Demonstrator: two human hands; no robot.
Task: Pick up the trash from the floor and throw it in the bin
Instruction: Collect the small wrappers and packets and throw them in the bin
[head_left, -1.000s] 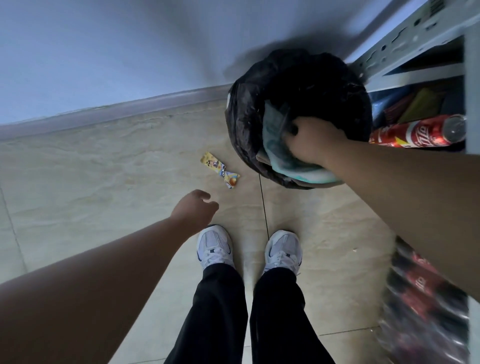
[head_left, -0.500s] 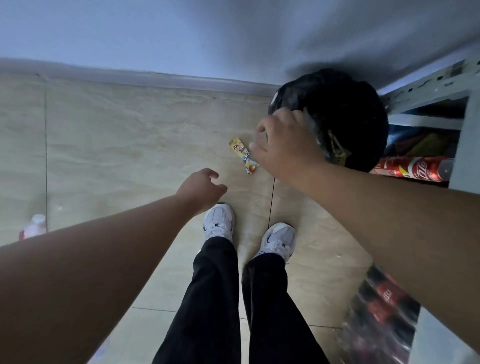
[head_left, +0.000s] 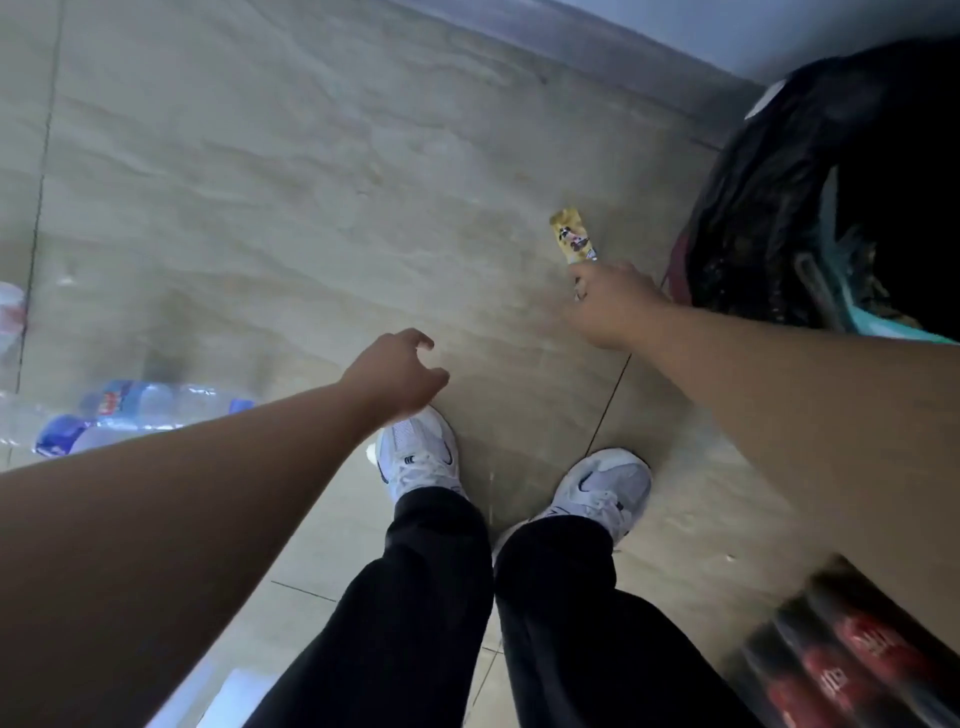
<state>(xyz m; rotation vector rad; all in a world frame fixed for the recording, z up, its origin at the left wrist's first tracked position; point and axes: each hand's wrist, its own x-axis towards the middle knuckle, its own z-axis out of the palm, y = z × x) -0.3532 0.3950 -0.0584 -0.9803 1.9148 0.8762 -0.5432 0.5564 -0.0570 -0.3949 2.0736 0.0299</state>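
Head view looks down on a beige tiled floor (head_left: 291, 171), the largest thing in sight, with a grey skirting board along its far edge. Taking the bin (head_left: 810, 197) as the landmark: it stands at the far right against the wall, lined with a black bag, and a teal-edged piece of rubbish shows inside its near rim. Directly nearer the camera than the bin, at the lower right corner, lies a wrapped pack of dark bottles with red labels (head_left: 852, 654). Far to the left of the bin, at the left edge, lie clear plastic water bottles with blue labels (head_left: 140, 405), blurred. Between those and the bin stand the person's legs in black trousers and two white trainers (head_left: 421, 452). Just left of the bin, the right hand (head_left: 613, 306) reaches down to the floor, its grip pinched on the near end of a small yellow wrapper (head_left: 571, 239); the wrapper's far end points away from the camera, and I cannot tell whether it is lifted clear of the tiles. Farther left of the bin, the left hand (head_left: 400, 374) hangs above the left trainer, its grip released, fingers loosely curled and holding nothing.
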